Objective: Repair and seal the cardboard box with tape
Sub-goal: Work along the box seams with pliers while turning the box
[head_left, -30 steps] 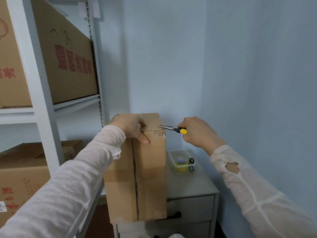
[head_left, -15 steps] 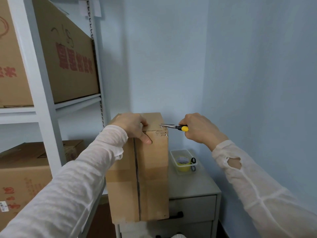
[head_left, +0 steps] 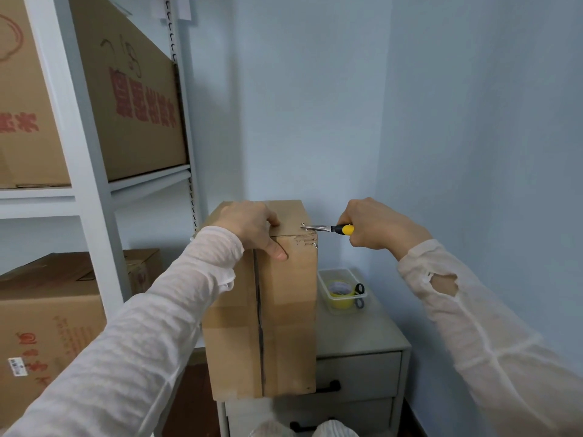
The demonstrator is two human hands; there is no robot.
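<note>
Left hand (head_left: 250,227) clamps cardboard box (head_left: 284,310) top edge; right hand (head_left: 375,227) grips pliers (head_left: 328,229), tip at box's top-right corner.

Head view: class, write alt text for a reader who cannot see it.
A person's left hand holds an upright cardboard box on a grey cabinet while the right hand grips yellow-handled pliers at its top edge. A clear tub with a tape roll sits beside it.

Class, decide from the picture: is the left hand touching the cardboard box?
Touching. The head view shows the left hand lying over the top edge of the cardboard box, thumb pressed on its front face.
</note>
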